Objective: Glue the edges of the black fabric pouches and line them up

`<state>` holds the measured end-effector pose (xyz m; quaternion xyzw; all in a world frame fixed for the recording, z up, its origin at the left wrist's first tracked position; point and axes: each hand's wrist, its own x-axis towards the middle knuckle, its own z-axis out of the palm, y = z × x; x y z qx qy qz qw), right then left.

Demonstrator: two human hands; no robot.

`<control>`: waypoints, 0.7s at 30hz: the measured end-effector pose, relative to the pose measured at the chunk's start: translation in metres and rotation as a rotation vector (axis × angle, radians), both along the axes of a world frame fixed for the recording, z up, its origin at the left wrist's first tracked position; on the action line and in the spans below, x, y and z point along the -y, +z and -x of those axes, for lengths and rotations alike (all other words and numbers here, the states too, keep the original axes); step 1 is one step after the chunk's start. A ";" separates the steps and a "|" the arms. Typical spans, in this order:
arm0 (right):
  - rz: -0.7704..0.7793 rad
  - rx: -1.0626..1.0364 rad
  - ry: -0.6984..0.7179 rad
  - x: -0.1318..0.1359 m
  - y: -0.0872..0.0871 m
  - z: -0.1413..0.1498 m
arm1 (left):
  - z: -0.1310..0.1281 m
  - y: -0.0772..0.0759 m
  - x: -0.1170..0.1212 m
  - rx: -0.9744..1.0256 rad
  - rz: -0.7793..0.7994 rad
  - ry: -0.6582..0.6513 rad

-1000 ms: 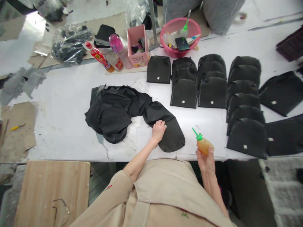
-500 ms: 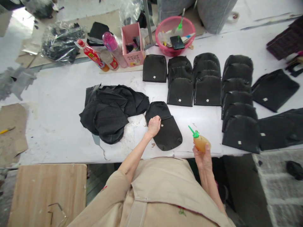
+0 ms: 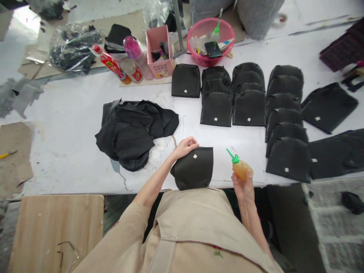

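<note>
A black fabric piece (image 3: 195,172) with a small white label lies at the table's front edge, its straight edge facing away from me. My left hand (image 3: 185,147) has its fingers closed at the upper left of that edge. To the right, my right hand (image 3: 243,185) grips a squeeze bottle (image 3: 241,169) of amber liquid. Its green nozzle points up and to the left, above the white table. A crumpled heap of black fabric (image 3: 133,132) sits left of my left hand.
Black labelled pieces overlap in columns (image 3: 250,108) at the right. Behind stand a pink basin (image 3: 196,57) with a phone, a pink box (image 3: 160,69) and several bottles (image 3: 110,66). Eyeglasses (image 3: 74,250) rest on a wooden board (image 3: 42,220) at lower left.
The black piece has gone from spread out with a crease across it to folded over and closer to me. My left hand has shifted to its far edge. My right hand stays almost still.
</note>
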<state>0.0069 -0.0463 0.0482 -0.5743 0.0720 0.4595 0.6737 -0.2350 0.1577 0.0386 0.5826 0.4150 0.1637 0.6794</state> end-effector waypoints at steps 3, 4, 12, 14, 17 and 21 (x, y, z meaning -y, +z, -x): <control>0.008 -0.010 0.004 -0.002 0.001 0.001 | -0.003 -0.026 -0.014 -0.214 -0.218 -0.026; 0.009 -0.013 0.006 -0.002 0.002 0.001 | -0.002 -0.032 -0.017 -0.291 -0.322 -0.028; 0.034 -0.069 -0.014 0.005 -0.005 0.007 | 0.038 -0.041 0.012 -0.694 -0.463 0.374; 0.045 -0.087 -0.002 0.003 -0.012 0.009 | 0.047 -0.046 0.034 -0.733 -0.376 0.462; 0.068 -0.110 0.040 -0.003 -0.022 0.015 | 0.055 -0.053 0.067 -0.724 -0.270 0.507; 0.067 -0.143 0.118 -0.014 -0.034 0.027 | 0.055 -0.055 0.090 -0.699 -0.199 0.523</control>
